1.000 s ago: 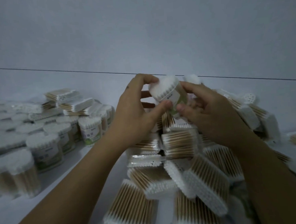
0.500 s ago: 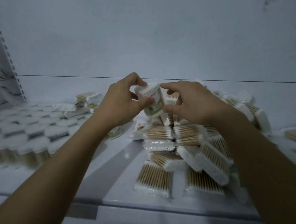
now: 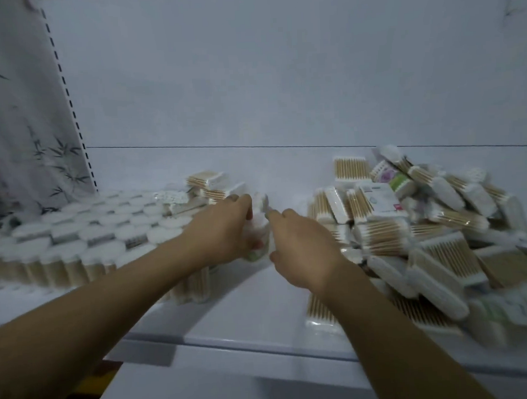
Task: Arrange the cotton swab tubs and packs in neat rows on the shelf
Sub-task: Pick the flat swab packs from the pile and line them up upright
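Held item: a round clear plastic tub of wooden-stemmed cotton swabs [image 3: 261, 217], blurred by motion, with a green label low on its side.
Where it is: mid-shelf, just above the surface, at the right edge of the arranged tubs and left of the loose heap.
Left hand [image 3: 224, 232]: fingers curled round the tub's left side, gripping it.
Right hand [image 3: 301, 246]: forefinger and thumb pinch the tub's right side, so the two hands are close together, clamped on the same tub.
Done so far: a wide block of round white-topped swab tubs [image 3: 83, 230] stands upright in tight rows across the left of the white metal shelf [image 3: 246, 307], from the near edge towards the far wall.
Partly done: a few flat rectangular swab packs [image 3: 212, 186] lie stacked at the far right corner of that block; whether they are in their final place I cannot tell.
Left to do: a large untidy heap of rectangular swab packs [image 3: 425, 227] covers the right of the shelf, lying tilted and overlapping, with some labelled ones on top.
Judgement: the tub side looks nearly finished; the packs look barely started, so perhaps half the work remains.
Surroundings: a grey fabric printed with bamboo leaves [image 3: 17, 120] hangs at far left.
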A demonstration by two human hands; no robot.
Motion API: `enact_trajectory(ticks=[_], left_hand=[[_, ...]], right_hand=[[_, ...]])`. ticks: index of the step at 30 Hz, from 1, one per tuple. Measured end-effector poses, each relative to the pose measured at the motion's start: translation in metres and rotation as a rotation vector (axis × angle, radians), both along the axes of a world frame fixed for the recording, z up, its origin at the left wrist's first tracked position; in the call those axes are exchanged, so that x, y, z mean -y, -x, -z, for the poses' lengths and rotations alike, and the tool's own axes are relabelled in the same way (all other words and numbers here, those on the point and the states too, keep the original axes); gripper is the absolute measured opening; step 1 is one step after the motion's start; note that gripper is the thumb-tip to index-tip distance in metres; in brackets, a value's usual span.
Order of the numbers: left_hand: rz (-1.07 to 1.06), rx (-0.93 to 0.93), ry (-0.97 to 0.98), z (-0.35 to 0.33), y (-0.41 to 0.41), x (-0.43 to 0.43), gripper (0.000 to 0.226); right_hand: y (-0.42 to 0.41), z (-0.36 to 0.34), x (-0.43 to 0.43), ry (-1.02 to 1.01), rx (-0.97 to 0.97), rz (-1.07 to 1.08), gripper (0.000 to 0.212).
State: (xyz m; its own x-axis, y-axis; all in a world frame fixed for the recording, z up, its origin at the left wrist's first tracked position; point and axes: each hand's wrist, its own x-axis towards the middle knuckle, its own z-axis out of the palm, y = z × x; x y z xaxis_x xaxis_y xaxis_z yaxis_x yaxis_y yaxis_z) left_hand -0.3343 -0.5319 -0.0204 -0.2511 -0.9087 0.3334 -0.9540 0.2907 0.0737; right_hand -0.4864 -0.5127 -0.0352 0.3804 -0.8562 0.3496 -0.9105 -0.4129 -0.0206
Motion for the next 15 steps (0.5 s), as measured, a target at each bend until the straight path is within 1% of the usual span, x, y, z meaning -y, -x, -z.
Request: enact_trajectory(ticks=[2,4,6,8,10,13,15], left_hand=[[0.027,0.027,-0.015,0.001,-0.002,0.003,0.05],[0.042,0.141,-0.01,0.002,0.0,0.005,0.049],[0.038,0.22,-0.052,-0.002,0.0,0.006,0.052],[0.042,0.149,-0.148,-0.01,-0.007,0.009,0.051],[0.076,0.049,-0.189,-0.019,-0.019,0.012,0.043],[0.118,-0.056,-0.142,-0.024,-0.04,0.015,0.033],[0.095,-0.052,-0.096,-0.025,-0.052,0.018,0.03]], right_hand=[[-0.011,0.004,0.0,0.042,-0.107,0.027,0.046],[-0.018,0.008,0.001,0.021,-0.195,0.061,0.046],[-0.02,0.009,0.003,-0.014,-0.226,0.085,0.046],[-0.022,0.006,0.005,-0.012,-0.23,0.092,0.047],[-0.025,0.001,0.007,0.004,-0.195,0.072,0.048],[-0.039,-0.001,0.008,0.028,-0.144,0.036,0.05],[-0.052,0.0,0.009,0.044,-0.154,0.03,0.047]])
